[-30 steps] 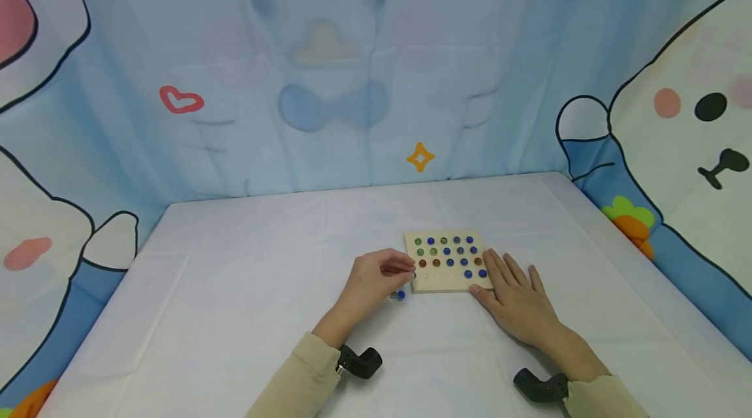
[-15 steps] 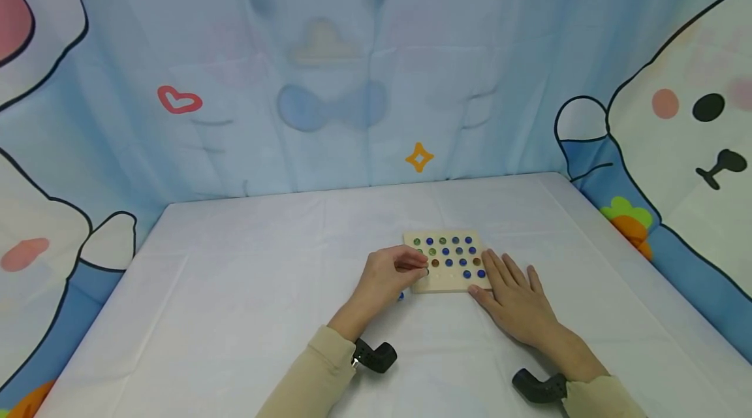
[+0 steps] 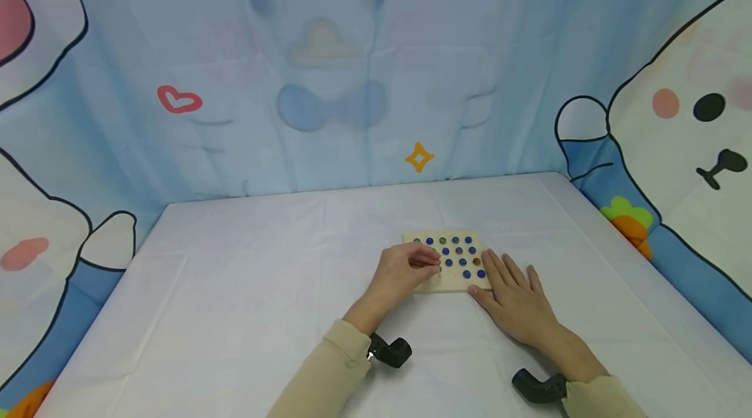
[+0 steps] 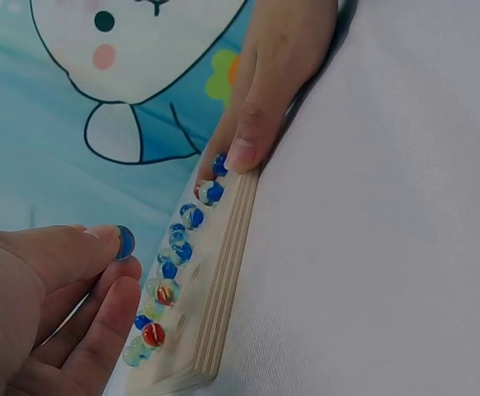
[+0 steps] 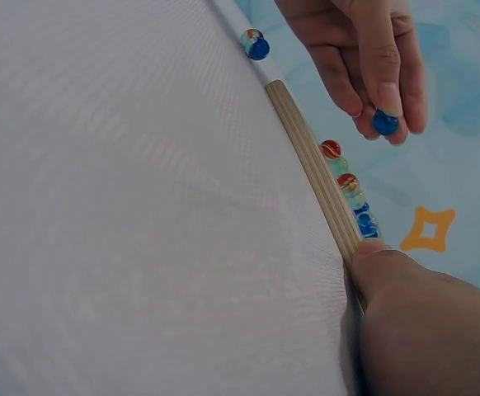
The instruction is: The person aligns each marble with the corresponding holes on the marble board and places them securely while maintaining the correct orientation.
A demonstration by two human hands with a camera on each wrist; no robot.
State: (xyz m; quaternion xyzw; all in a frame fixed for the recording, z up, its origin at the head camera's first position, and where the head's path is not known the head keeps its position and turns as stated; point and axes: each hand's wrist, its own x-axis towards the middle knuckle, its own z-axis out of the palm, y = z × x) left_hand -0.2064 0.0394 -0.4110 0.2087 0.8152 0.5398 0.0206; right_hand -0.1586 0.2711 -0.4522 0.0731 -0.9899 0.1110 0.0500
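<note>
My left hand (image 3: 402,274) is over the front left part of a pale wooden board (image 3: 452,285). Between thumb and fingertips it pinches a blue glass marble (image 4: 126,242), held above the board's surface. Rows of marbles sit in the board's hollows: blue marbles (image 3: 467,274) at the right, red-streaked marbles (image 4: 153,333) and greenish ones toward the left. Some front-row hollows are bare. My right hand (image 3: 519,300) lies at the board's right edge, fingers extended and thumb (image 5: 380,256) pressing the front corner. The left hand hides part of the board in the head view.
A few loose marbles (image 5: 256,44) lie on the white cloth beyond the board's left end, hidden behind the left hand in the head view. The white-covered table (image 3: 235,287) backs onto a printed blue curtain (image 3: 329,163).
My left hand has moved right with the marble, from the board's left edge to over its front rows. The right hand and the board have stayed put.
</note>
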